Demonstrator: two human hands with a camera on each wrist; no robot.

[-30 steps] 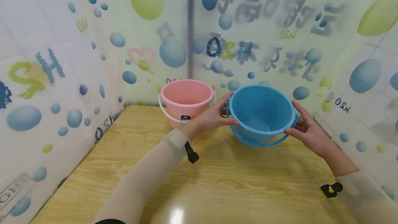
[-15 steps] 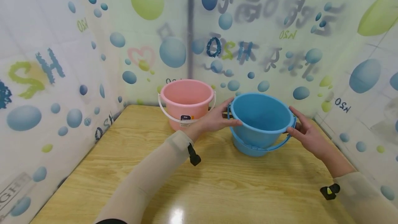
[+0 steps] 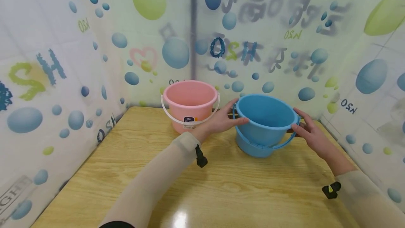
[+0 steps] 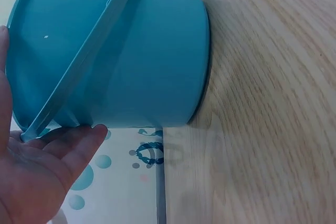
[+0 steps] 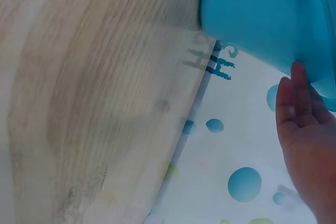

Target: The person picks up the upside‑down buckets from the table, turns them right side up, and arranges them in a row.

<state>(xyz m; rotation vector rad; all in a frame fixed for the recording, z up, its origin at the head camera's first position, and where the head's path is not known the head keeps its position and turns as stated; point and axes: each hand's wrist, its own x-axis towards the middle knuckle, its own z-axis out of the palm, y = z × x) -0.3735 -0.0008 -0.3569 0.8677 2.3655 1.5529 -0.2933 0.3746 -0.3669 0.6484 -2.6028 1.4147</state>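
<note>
A blue bucket (image 3: 265, 115) stands on the wooden table in the head view, its mouth up and its blue handle hanging down across the front. My left hand (image 3: 221, 119) holds its left side, thumb across the front just below the rim and fingers beneath the rim. At the opposite side my right hand (image 3: 311, 134) holds it, with the thumb at the rim and the fingers partly hidden behind. In the left wrist view the bucket's base (image 4: 197, 61) meets the table. The right wrist view shows fingertips (image 5: 299, 69) against the bucket's wall.
A pink bucket (image 3: 191, 96) with a white handle and a dark label stands left of the blue one, partly behind my left hand. The wooden table (image 3: 237, 192) meets bubble-printed curtains (image 3: 177, 10) at the back and sides.
The blue bucket has come down onto the table since a second ago, both hands moving with it. Over the last half second it has shifted only slightly; the pink bucket stays put.
</note>
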